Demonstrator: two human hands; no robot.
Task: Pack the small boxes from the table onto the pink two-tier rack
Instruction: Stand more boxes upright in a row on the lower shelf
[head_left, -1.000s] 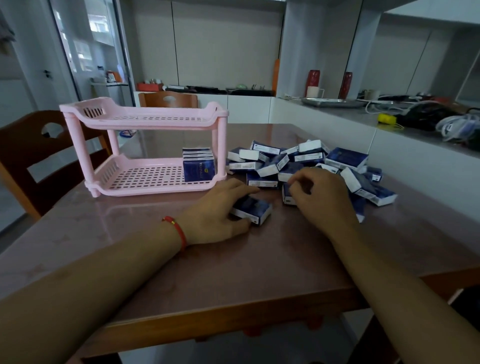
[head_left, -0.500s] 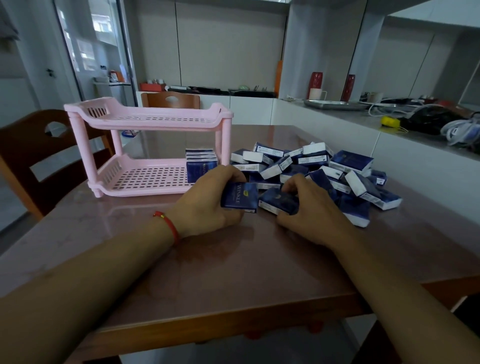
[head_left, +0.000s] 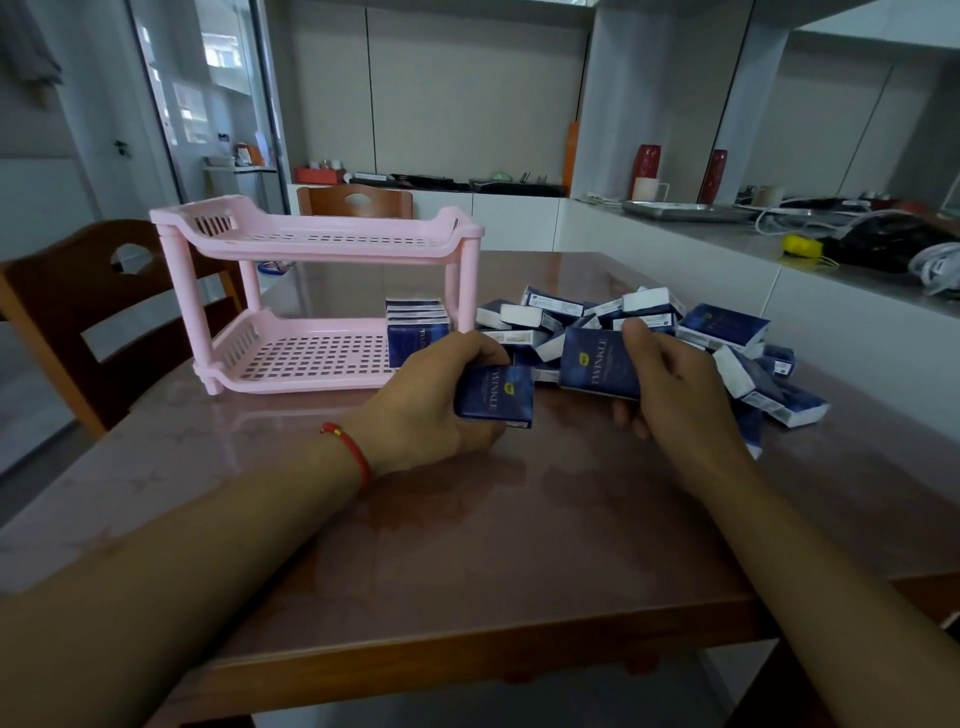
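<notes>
The pink rack (head_left: 322, 306) stands on the surface (head_left: 467, 545); its top tier is bare, and a small stack of boxes (head_left: 417, 332) sits at the right end of the bottom tier. The left hand (head_left: 436, 400) grips one blue box (head_left: 494, 396), the right hand (head_left: 670, 384) grips another box (head_left: 597, 364), both held just in front of the loose pile of boxes (head_left: 675, 332) right of the rack.

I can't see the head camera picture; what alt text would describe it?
A person's left hand and right hand each hold a small blue box over a table, beside a pile of boxes and a pink rack.
</notes>
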